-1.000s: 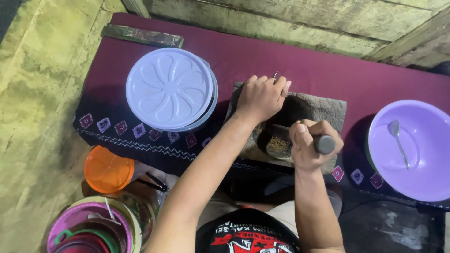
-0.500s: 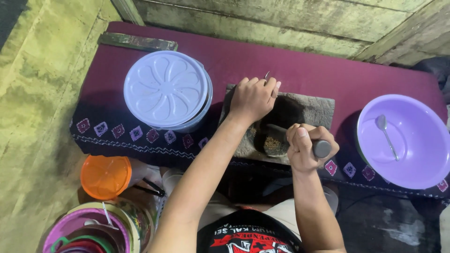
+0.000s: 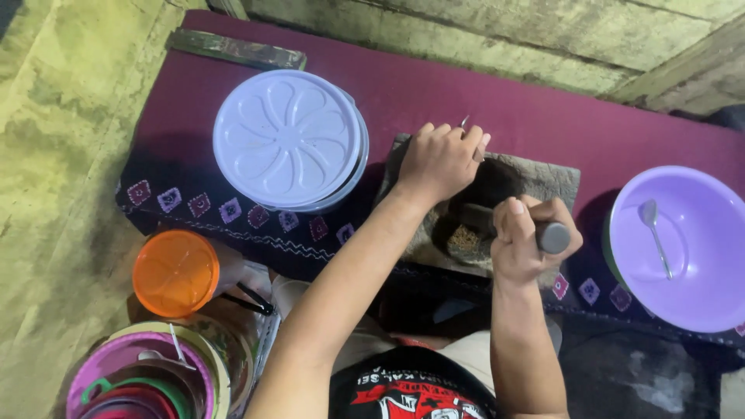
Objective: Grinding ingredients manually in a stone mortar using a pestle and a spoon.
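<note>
A flat grey grinding stone (image 3: 552,180) lies on a maroon cloth (image 3: 434,93). My right hand (image 3: 529,239) is closed around a dark stone pestle (image 3: 552,237), whose lower end rests in brownish ground paste (image 3: 464,240) on the stone. My left hand (image 3: 438,159) lies on the stone's far left part, fingers curled around a small metal utensil whose tip (image 3: 464,122) sticks out above them. The rest of that utensil is hidden.
A round pale lavender lid (image 3: 285,138) with a flower pattern sits left of the stone. A purple basin (image 3: 698,264) with a metal spoon (image 3: 656,233) stands at the right. An orange-lidded jar (image 3: 175,271) and stacked coloured bowls (image 3: 140,376) stand lower left.
The view has drifted, so everything sits a little further right and lower. Both hands keep their grip; the pestle has shifted slightly on the stone.
</note>
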